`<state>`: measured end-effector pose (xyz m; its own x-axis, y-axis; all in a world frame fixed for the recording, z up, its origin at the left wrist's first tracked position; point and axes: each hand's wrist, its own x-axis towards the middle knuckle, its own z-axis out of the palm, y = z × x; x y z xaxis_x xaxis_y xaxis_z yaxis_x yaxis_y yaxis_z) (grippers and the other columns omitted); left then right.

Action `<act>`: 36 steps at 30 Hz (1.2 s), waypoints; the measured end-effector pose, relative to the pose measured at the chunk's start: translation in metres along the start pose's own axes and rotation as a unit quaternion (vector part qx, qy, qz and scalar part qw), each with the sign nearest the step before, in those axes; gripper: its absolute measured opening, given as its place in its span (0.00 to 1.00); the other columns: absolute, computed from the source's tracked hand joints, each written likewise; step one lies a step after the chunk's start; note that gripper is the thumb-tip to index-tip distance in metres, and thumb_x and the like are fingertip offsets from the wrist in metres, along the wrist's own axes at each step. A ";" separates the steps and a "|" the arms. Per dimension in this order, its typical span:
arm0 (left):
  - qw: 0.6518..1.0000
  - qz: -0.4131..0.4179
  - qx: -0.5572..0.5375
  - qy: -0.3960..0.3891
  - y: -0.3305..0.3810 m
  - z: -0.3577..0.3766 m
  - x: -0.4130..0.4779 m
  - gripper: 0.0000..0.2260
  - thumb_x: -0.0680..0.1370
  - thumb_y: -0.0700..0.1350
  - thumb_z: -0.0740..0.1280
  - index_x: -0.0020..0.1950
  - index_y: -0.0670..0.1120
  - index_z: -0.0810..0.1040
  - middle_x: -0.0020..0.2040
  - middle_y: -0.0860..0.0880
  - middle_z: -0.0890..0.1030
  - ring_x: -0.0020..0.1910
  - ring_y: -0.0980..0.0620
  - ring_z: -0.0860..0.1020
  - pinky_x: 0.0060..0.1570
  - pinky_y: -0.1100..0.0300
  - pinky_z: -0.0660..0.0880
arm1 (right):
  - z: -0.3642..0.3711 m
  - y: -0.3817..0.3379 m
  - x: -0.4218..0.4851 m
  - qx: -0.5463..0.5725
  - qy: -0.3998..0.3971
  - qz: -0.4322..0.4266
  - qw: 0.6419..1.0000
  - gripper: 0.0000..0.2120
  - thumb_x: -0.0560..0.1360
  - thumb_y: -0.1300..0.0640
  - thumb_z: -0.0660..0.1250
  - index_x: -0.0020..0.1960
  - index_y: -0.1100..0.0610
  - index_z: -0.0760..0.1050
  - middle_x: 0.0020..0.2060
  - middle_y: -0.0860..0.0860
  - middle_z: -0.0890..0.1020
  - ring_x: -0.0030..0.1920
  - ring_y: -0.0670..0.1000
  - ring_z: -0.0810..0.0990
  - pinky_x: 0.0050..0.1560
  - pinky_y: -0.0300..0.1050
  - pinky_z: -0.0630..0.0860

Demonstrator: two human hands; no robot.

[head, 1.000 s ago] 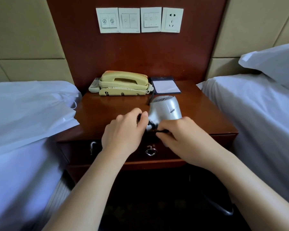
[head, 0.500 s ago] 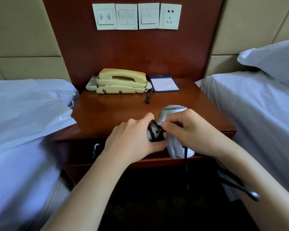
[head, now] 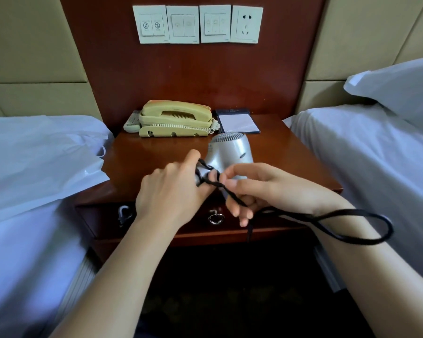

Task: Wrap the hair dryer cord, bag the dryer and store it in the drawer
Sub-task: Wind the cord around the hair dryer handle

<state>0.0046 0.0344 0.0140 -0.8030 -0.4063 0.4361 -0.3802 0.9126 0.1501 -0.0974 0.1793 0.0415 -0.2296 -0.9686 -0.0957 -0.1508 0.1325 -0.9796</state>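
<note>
The left hand (head: 171, 189) grips the handle of the hair dryer (head: 231, 152), which is held over the nightstand (head: 291, 162). The right hand (head: 261, 189) pinches the black cord (head: 315, 218), which loops out toward 3 o'clock. The closed drawer (head: 103, 218) is at 6 o'clock from the dryer. The white bag (head: 47, 167) lies at 9 o'clock.
</note>
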 end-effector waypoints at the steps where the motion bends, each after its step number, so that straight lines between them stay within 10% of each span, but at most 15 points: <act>1: 1.000 -0.010 -0.004 0.000 0.000 0.001 0.000 0.19 0.76 0.62 0.55 0.58 0.50 0.66 0.50 0.43 0.81 0.49 0.35 0.78 0.38 0.53 0.65 | -0.001 0.004 0.001 0.007 -0.032 0.002 0.999 0.09 0.79 0.54 0.59 0.49 0.60 0.70 0.33 0.54 0.79 0.30 0.48 0.77 0.42 0.44 0.77; 5: 0.998 -0.054 -0.033 0.009 -0.004 0.003 0.000 0.17 0.78 0.61 0.53 0.55 0.50 0.67 0.48 0.41 0.80 0.47 0.34 0.77 0.38 0.53 0.66 | -0.001 0.024 0.005 0.105 -0.142 -0.016 0.984 0.18 0.76 0.47 0.59 0.53 0.62 0.73 0.43 0.56 0.82 0.42 0.51 0.81 0.52 0.48 0.75; 9: 0.995 -0.080 -0.045 0.029 -0.011 0.001 0.000 0.17 0.78 0.61 0.53 0.53 0.49 0.68 0.45 0.41 0.79 0.45 0.34 0.76 0.38 0.53 0.65 | 0.004 0.036 0.010 0.289 -0.203 -0.019 0.935 0.32 0.75 0.36 0.51 0.57 0.65 0.72 0.43 0.58 0.81 0.33 0.49 0.77 0.42 0.43 0.76; 19: 0.986 -0.152 -0.048 0.042 -0.040 -0.001 0.002 0.19 0.77 0.62 0.55 0.59 0.49 0.69 0.50 0.37 0.79 0.50 0.32 0.76 0.40 0.51 0.66 | 0.017 0.041 0.022 0.402 -0.055 0.055 0.912 0.33 0.75 0.38 0.53 0.59 0.67 0.71 0.32 0.55 0.75 0.22 0.43 0.64 0.22 0.33 0.59; 27: 0.981 -0.180 -0.037 0.059 -0.058 0.001 0.007 0.19 0.77 0.62 0.56 0.54 0.47 0.69 0.46 0.37 0.80 0.46 0.33 0.76 0.38 0.51 0.67 | 0.017 0.024 0.019 0.035 0.070 0.013 0.997 0.12 0.79 0.54 0.60 0.49 0.60 0.78 0.23 0.46 0.60 0.23 0.44 0.56 0.23 0.35 0.52; 31: 0.982 -0.178 -0.030 0.055 -0.056 0.001 0.007 0.18 0.77 0.62 0.56 0.53 0.47 0.69 0.46 0.37 0.79 0.46 0.34 0.76 0.38 0.51 0.67 | 0.014 0.030 0.019 -0.280 0.150 -0.062 0.946 0.14 0.78 0.53 0.62 0.34 0.53 0.73 0.24 0.44 0.72 0.27 0.41 0.70 0.30 0.33 0.66; 36: 0.983 -0.175 -0.031 0.039 -0.050 0.002 0.007 0.17 0.77 0.62 0.57 0.51 0.48 0.68 0.46 0.39 0.79 0.47 0.35 0.76 0.39 0.51 0.68 | -0.011 0.025 0.008 -0.375 0.160 -0.015 0.913 0.13 0.76 0.50 0.63 0.34 0.51 0.76 0.27 0.49 0.73 0.28 0.44 0.71 0.34 0.41 0.70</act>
<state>0.0167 -0.0142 0.0081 -0.5893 -0.6933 0.4147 -0.5964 0.7196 0.3556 -0.1136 0.1776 0.0185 -0.4663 -0.8786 0.1032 -0.7495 0.3303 -0.5738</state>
